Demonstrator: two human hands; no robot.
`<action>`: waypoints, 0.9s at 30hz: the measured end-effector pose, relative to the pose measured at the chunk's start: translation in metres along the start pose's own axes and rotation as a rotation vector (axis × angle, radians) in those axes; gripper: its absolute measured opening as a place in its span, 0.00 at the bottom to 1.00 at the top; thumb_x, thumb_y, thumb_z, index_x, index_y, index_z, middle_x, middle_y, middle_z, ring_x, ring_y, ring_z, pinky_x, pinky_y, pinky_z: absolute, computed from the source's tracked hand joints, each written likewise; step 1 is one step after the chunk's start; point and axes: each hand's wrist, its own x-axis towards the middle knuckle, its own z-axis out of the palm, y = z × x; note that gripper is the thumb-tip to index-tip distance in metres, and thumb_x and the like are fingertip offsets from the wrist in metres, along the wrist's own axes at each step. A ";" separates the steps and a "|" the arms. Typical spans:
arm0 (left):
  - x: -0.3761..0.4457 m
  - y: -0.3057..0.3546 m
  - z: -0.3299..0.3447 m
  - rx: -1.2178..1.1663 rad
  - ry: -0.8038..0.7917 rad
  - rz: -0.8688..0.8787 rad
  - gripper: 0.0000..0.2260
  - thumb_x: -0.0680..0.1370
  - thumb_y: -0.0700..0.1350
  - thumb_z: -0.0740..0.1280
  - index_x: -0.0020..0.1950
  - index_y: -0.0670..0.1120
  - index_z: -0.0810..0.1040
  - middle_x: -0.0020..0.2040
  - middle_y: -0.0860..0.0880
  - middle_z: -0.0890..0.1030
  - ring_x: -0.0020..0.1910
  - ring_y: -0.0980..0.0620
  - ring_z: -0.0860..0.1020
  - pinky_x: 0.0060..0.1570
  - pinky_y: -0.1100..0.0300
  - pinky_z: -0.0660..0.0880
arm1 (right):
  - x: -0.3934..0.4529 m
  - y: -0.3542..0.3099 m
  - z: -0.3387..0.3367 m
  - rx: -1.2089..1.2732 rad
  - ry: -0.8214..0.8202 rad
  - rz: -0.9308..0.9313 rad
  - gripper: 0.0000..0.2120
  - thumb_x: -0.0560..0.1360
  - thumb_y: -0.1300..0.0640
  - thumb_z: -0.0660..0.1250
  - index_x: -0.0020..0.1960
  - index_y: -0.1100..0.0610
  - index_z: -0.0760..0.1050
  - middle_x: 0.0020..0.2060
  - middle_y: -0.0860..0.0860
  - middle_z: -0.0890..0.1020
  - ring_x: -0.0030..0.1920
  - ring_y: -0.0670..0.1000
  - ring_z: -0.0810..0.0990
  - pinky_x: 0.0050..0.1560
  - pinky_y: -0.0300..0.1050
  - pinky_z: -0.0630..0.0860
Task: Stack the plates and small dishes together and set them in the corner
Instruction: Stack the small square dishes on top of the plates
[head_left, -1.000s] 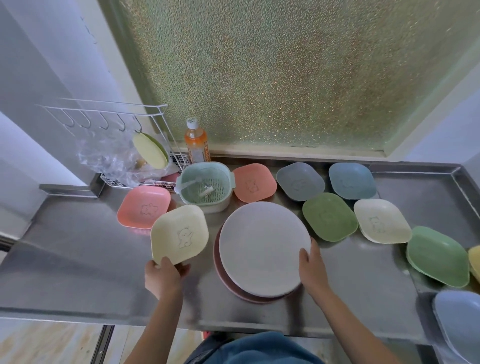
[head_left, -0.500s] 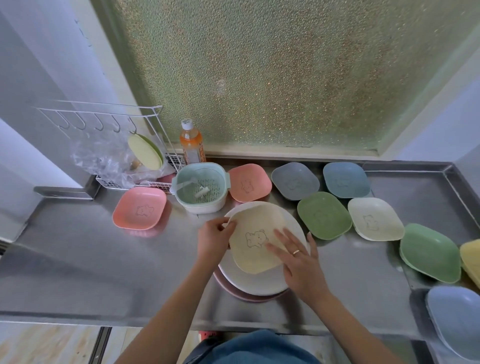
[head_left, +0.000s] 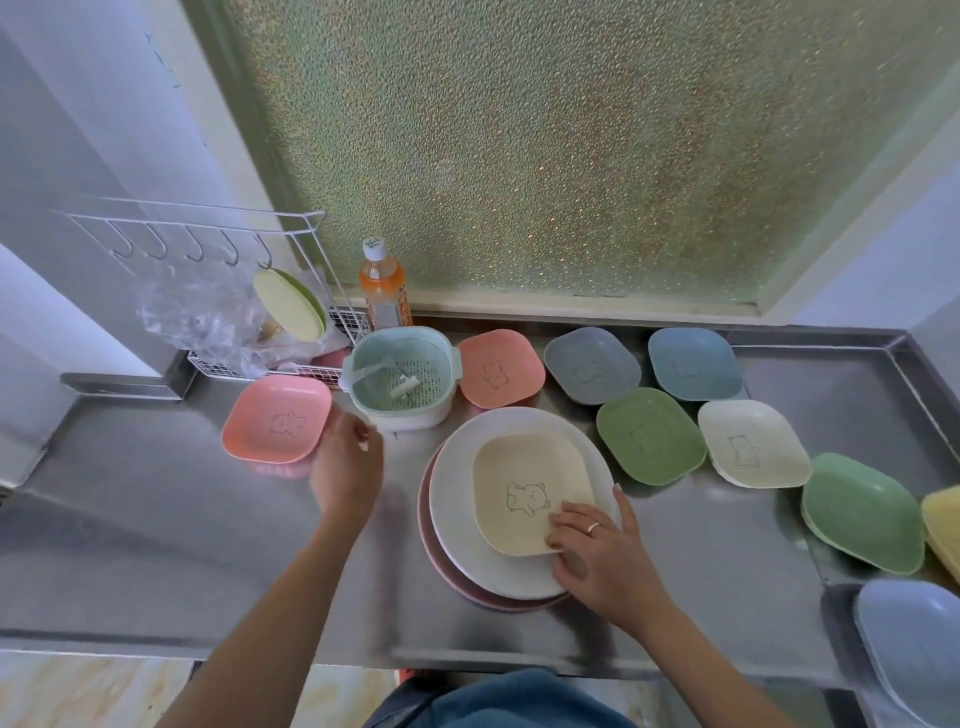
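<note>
The pale yellow square plastic dish (head_left: 532, 491) lay on the round white plate (head_left: 467, 525); the right hand (head_left: 597, 556) pressed its corner with straight fingers. The left hand (head_left: 345, 465) hovered, loosely curled, holding nothing.

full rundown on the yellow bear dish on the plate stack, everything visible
The yellow dish is a shallow rounded-square dish, matte, plastic-looking, with a line-drawn bear in its well. It sits right way up and empty, on the white plate, which lies on a pink plate on the steel counter. It is turned at an angle, one corner toward the person. The right hand rests fingers on its near-right rim. The left hand is clear of it.
</note>
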 end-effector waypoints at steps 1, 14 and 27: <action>0.008 -0.012 -0.004 0.067 0.011 -0.038 0.09 0.77 0.43 0.61 0.55 0.40 0.74 0.51 0.40 0.78 0.45 0.36 0.78 0.39 0.52 0.69 | -0.001 -0.001 -0.001 0.009 0.006 0.009 0.11 0.67 0.46 0.64 0.47 0.45 0.80 0.51 0.41 0.82 0.59 0.44 0.76 0.72 0.54 0.45; 0.061 -0.078 0.006 0.345 -0.201 -0.121 0.12 0.80 0.46 0.58 0.52 0.39 0.75 0.49 0.36 0.79 0.46 0.35 0.79 0.43 0.50 0.74 | 0.005 -0.024 0.003 0.033 0.142 0.110 0.18 0.67 0.51 0.62 0.56 0.49 0.75 0.52 0.45 0.81 0.59 0.44 0.72 0.73 0.55 0.49; -0.036 -0.063 -0.025 0.159 -0.022 0.164 0.11 0.73 0.29 0.60 0.51 0.42 0.70 0.56 0.39 0.72 0.34 0.33 0.77 0.30 0.49 0.70 | 0.065 -0.064 -0.009 0.198 0.139 0.022 0.35 0.69 0.67 0.66 0.70 0.44 0.61 0.73 0.46 0.65 0.59 0.44 0.76 0.70 0.53 0.61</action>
